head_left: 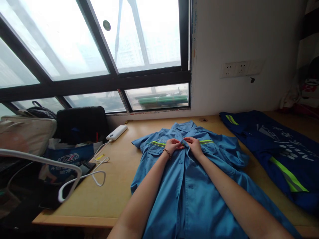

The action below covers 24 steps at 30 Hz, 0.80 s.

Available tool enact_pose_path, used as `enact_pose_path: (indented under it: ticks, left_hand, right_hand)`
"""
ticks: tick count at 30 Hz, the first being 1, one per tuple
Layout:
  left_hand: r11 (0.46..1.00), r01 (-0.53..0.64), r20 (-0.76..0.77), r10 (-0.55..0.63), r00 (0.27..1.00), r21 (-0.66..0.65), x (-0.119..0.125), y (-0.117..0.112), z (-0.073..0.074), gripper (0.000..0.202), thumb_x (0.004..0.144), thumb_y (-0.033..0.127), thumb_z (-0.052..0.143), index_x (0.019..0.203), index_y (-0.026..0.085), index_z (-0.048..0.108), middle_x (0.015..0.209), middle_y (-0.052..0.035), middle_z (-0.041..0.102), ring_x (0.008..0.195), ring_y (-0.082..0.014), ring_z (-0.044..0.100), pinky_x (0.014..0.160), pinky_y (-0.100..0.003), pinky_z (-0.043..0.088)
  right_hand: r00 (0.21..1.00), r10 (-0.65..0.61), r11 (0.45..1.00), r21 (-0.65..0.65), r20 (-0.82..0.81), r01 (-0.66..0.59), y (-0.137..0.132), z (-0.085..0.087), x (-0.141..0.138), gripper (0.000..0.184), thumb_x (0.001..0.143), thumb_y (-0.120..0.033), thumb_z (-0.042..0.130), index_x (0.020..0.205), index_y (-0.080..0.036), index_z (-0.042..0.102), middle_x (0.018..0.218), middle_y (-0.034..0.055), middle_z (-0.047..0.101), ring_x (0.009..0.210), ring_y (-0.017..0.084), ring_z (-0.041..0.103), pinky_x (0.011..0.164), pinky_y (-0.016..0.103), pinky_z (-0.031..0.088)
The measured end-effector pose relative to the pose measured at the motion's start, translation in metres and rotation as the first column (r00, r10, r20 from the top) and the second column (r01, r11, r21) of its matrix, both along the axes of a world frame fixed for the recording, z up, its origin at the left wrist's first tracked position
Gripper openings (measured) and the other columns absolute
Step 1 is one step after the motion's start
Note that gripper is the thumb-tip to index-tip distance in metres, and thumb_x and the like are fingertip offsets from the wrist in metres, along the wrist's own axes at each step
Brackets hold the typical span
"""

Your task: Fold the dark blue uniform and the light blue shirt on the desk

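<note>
A light blue short-sleeved work shirt [159,179] lies front up on the wooden table, its collar toward the window. Yellow-green reflective strips cross the chest above the pocket flaps. My left hand [173,146], with a beaded bracelet on the wrist, pinches one front edge of the shirt at chest height. My right hand [193,146] pinches the opposite edge right beside it. The fingertips nearly meet, and whatever button lies between them is hidden. Lower down the two front edges lie apart, with buttons [180,162] on the left edge and a buttonhole on the right one.
A dark blue garment [279,149] with white print lies at the right of the table [109,186]. A white power bank [116,132] with a white cable lies at the left. Bags and a black chair [81,122] stand beyond the left edge. Wall sockets [235,68] are behind.
</note>
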<state>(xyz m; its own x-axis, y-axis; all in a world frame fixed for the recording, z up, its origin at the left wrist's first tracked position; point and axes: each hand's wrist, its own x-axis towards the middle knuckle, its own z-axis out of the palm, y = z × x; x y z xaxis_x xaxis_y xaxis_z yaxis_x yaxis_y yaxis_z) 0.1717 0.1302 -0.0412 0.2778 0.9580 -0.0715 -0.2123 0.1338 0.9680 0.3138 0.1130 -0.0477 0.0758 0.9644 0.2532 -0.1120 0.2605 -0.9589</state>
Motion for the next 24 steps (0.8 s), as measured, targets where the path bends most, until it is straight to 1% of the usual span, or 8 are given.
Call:
enact_pose_path:
  ticks: [3,6,11,14,17,19,21,24]
  left_hand:
    - [1.000,0.009,-0.008,-0.009,1.000,0.020,0.000,-0.001,0.000,0.031,0.051,0.025,0.075,0.067,0.012,0.052,0.061,-0.0051,0.065,0.059,-0.0188,0.064,0.064,-0.032,0.053]
    - [0.998,0.012,-0.020,-0.010,1.000,0.066,0.003,0.004,0.001,0.033,0.049,0.029,0.075,0.066,0.013,0.052,0.060,-0.0031,0.064,0.058,-0.0177,0.063,0.062,-0.031,0.053]
    - [0.984,0.022,-0.170,0.008,0.985,0.175,0.009,0.018,0.008,0.025,0.049,0.026,0.073,0.060,0.013,0.054,0.053,0.0022,0.059,0.050,-0.0114,0.058,0.056,-0.026,0.050]
    - [0.977,0.042,-0.189,-0.001,0.982,0.211,0.009,0.018,0.010,0.022,0.051,0.025,0.071,0.062,0.013,0.056,0.055,0.0022,0.059,0.051,-0.0099,0.056,0.056,-0.024,0.048]
    - [0.963,0.048,-0.192,0.005,0.981,0.267,0.007,0.013,0.009,0.023,0.055,0.029,0.069,0.067,0.013,0.058,0.059,0.0007,0.060,0.055,-0.0099,0.055,0.057,-0.022,0.046]
    - [0.965,0.047,-0.191,0.003,0.982,0.258,0.007,0.010,0.007,0.025,0.057,0.033,0.067,0.070,0.012,0.059,0.059,0.0003,0.059,0.055,-0.0096,0.054,0.055,-0.021,0.045]
    - [0.974,0.005,-0.201,0.042,0.979,0.228,0.010,0.009,0.005,0.028,0.057,0.036,0.068,0.068,0.012,0.058,0.055,0.0013,0.057,0.050,-0.0087,0.052,0.050,-0.020,0.043]
    - [0.973,-0.154,-0.190,0.186,0.964,0.172,0.017,0.011,0.001,0.030,0.051,0.036,0.071,0.059,0.013,0.053,0.046,0.0048,0.050,0.041,-0.0054,0.044,0.040,-0.016,0.035]
  right_hand:
    - [0.998,-0.031,0.999,0.027,0.064,0.029,-0.002,0.001,0.000,0.023,0.060,-0.032,0.064,0.077,-0.017,0.064,0.076,0.0038,0.067,0.073,0.021,0.062,0.072,0.036,0.049]
    - [0.972,-0.116,0.989,0.113,0.205,0.094,-0.004,0.003,-0.001,0.017,0.065,-0.030,0.059,0.079,-0.020,0.063,0.077,0.0019,0.067,0.073,0.019,0.062,0.072,0.033,0.049]
    - [0.895,-0.270,0.958,0.192,0.356,0.213,-0.004,0.006,-0.003,0.020,0.067,-0.025,0.055,0.085,-0.020,0.061,0.079,0.0009,0.065,0.070,0.016,0.061,0.070,0.030,0.048]
    - [0.868,-0.304,0.945,0.236,0.393,0.224,-0.003,0.007,-0.003,0.019,0.068,-0.023,0.053,0.085,-0.019,0.060,0.082,0.0019,0.064,0.072,0.015,0.059,0.069,0.028,0.047]
    - [0.841,-0.320,0.937,0.277,0.437,0.212,-0.002,0.007,-0.003,0.016,0.069,-0.021,0.051,0.082,-0.019,0.061,0.081,0.0022,0.062,0.072,0.015,0.057,0.067,0.026,0.046]
    - [0.810,-0.334,0.935,0.280,0.483,0.219,-0.002,0.007,-0.003,0.016,0.070,-0.020,0.050,0.081,-0.019,0.061,0.081,0.0026,0.061,0.070,0.014,0.056,0.065,0.026,0.045]
    - [0.779,-0.341,0.936,0.271,0.527,0.226,-0.003,0.008,-0.003,0.016,0.070,-0.019,0.051,0.082,-0.019,0.060,0.080,0.0030,0.060,0.071,0.015,0.055,0.066,0.027,0.044]
    - [0.738,-0.348,0.934,0.280,0.578,0.221,-0.004,0.010,-0.005,0.017,0.069,-0.017,0.051,0.084,-0.019,0.060,0.082,0.0034,0.060,0.079,0.017,0.054,0.073,0.029,0.042]
